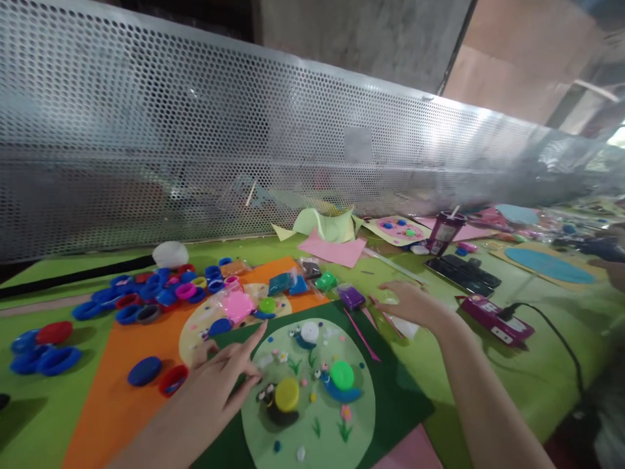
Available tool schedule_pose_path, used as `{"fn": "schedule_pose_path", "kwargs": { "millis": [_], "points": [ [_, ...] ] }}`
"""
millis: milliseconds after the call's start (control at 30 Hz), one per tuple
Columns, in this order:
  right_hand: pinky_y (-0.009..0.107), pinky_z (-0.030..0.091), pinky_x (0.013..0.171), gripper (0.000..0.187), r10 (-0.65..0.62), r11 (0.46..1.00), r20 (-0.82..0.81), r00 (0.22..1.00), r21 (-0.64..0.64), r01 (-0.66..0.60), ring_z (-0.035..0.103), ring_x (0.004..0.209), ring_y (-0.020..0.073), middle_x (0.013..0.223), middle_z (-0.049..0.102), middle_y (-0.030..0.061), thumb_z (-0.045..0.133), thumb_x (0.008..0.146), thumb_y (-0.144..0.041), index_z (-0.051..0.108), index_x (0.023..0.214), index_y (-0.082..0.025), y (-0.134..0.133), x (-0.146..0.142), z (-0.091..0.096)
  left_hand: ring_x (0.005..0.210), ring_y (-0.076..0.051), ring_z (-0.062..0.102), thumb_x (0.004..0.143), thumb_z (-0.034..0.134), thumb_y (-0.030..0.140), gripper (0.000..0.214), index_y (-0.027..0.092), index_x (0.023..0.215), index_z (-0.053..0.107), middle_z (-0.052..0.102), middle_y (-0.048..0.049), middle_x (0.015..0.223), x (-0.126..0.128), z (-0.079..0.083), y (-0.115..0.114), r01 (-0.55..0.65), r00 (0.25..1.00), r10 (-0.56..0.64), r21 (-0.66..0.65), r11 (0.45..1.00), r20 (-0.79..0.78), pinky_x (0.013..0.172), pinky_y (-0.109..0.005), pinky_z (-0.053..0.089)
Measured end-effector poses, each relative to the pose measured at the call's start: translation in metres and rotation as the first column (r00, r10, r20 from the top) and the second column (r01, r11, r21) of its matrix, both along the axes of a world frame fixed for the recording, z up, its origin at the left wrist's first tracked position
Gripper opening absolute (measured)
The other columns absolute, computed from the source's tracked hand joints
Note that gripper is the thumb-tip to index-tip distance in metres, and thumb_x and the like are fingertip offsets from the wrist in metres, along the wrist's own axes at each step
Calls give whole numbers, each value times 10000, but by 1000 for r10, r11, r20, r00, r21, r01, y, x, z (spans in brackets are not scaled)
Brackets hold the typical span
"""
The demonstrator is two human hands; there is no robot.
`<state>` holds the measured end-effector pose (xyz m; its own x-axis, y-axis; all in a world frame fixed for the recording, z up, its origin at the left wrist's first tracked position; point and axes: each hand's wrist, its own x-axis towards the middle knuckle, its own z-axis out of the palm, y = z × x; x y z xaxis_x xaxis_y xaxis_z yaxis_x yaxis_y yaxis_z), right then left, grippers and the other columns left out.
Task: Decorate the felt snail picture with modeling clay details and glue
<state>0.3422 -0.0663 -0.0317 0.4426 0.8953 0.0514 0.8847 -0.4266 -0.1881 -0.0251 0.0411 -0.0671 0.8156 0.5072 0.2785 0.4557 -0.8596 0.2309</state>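
My left hand (222,374) is over the left edge of a pale green paper circle (312,430), its index finger stretched and the fingers apart. The circle lies on dark green paper (400,397) and bears clay snails with bottle-cap shells: a yellow cap (286,395), a green cap (342,376) and a white cap (309,332). Small clay flowers and grass blades are around them. My right hand (407,303) reaches past the dark paper's right corner, fingers apart, beside a purple clay packet (351,297) and narrow pink paper strips (361,333). Its fingertips are partly blurred.
Many bottle caps (156,286) are heaped at left on orange paper (107,384). Further right are a black phone (463,273), a purple power bank (497,319) with a cable, and a dark cup (445,231) with a straw. A perforated metal screen (293,143) bounds the table's back.
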Motion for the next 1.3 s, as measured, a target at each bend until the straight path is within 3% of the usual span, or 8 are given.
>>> {"fn": "schedule_pose_path", "kwargs": {
  "millis": [133,233,400,533,667,800,933,1300],
  "points": [
    [408,504,804,298,-151,960,-22,988,-241,141,590,961,198,1166,568,75,543,898,-330,543,1156,-181,-7,2,-3,887,-220,648,907,447,271,665,347,1442,58,682,27,881,0,-3,0,33,999,-34,-16,999,-23,855,-393,402],
    [386,511,788,266,-159,948,-34,987,-285,143,596,935,184,1147,578,70,535,904,-324,558,1130,-187,-6,-2,-5,902,-220,644,904,449,263,668,351,1442,63,675,30,889,0,-3,-1,34,999,-34,10,999,-34,879,-408,388],
    [413,494,822,294,-42,990,-27,999,-136,38,587,975,205,1163,574,81,553,891,-310,547,1156,-182,-1,-13,2,954,-225,636,922,426,295,547,316,1423,208,679,-3,961,0,1,-2,12,999,-10,57,998,-37,844,-371,430],
    [448,439,899,449,175,981,-17,984,88,-173,542,1081,285,1138,594,122,597,837,-242,491,1272,-211,2,-33,22,1019,-232,606,927,411,346,437,296,1357,351,668,-22,1062,2,7,-6,-14,998,5,145,989,63,836,-351,449],
    [464,430,911,470,438,855,28,899,294,-426,513,1096,271,1145,584,93,561,860,-243,448,1315,-271,5,-67,31,1068,-243,568,939,402,344,333,296,1269,397,669,-22,1090,5,14,-15,-59,973,23,154,986,228,913,-409,378],
    [427,466,865,467,685,661,58,726,369,-653,541,1014,251,1054,625,88,637,810,-267,506,1259,-249,7,-103,19,992,-226,593,935,420,266,287,282,1219,387,713,14,905,12,20,-28,-41,927,-6,116,992,376,926,-414,329],
    [377,486,843,583,806,534,20,592,406,-741,558,996,228,1100,624,103,651,794,-337,423,1314,-202,5,-130,6,936,-208,623,947,433,261,304,279,1242,364,726,38,827,20,19,-38,21,922,-89,181,983,376,915,-383,328],
    [387,481,857,736,788,610,-174,591,351,-710,526,1077,257,1127,599,112,729,725,-299,368,1357,-190,4,-142,3,724,-214,659,974,327,463,575,296,1449,50,724,51,686,24,16,-40,-33,935,-5,101,994,355,753,-403,396]
  ]
}}
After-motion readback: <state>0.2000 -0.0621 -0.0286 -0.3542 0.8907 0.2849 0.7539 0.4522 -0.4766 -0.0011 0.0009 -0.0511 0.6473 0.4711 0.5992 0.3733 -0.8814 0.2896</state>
